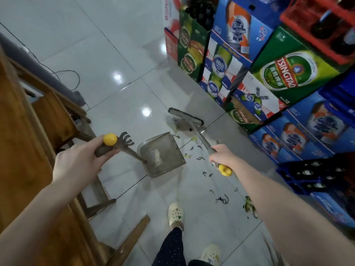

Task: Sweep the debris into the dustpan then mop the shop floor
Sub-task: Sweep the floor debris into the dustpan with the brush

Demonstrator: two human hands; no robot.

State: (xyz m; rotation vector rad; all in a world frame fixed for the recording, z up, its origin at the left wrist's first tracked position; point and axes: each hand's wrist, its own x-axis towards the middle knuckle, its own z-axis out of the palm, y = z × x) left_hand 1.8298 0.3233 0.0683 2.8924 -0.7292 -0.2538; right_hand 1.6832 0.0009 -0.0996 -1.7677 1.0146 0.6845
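My left hand (80, 160) grips the yellow-capped handle of a grey dustpan (163, 156), whose pan rests on the white tiled floor (107, 54) with its mouth facing right. My right hand (223, 157) grips the broom handle just above its yellow end cap. The broom head (185, 117) with dark bristles sits on the floor beyond the pan, near the stacked cartons. Dark and yellowish debris (222, 199) lies scattered on the tiles to the right of the pan and beside my right forearm.
Stacked beer cartons (284, 73) and blue bottle crates (315, 169) line the right side. Wooden furniture (38, 131) with a bench leg stands at the left. A black cable (63, 73) loops on the floor. My feet in pale clogs (175, 212) stand below.
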